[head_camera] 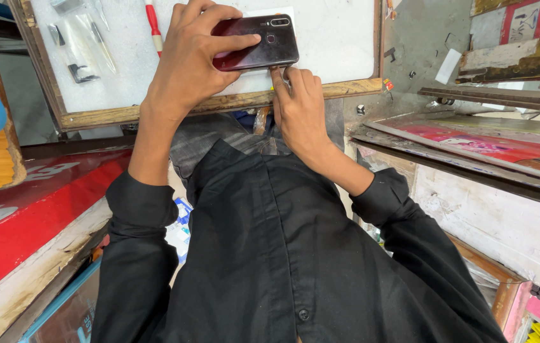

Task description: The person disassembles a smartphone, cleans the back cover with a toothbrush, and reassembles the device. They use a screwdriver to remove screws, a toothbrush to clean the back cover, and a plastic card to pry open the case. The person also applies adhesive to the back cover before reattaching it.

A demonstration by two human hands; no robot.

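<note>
Fingers of the left hand (187,63) clamp a dark red phone (255,42), back up, on the white bench (333,38) near its wooden front edge (232,100). Right hand (300,108) presses its fingertips (277,75), closed together, against the phone's near edge. Beyond the phone lies a red-handled tool (153,20). Prying too hard at that seam could probably crack the back cover or let the phone slip.

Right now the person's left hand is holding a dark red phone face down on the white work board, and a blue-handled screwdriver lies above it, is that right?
Not quite: the head view shows the screwdriver has a red handle, not blue. The rest stands: the left hand holds the dark red phone back side up on the white work board.
</note>
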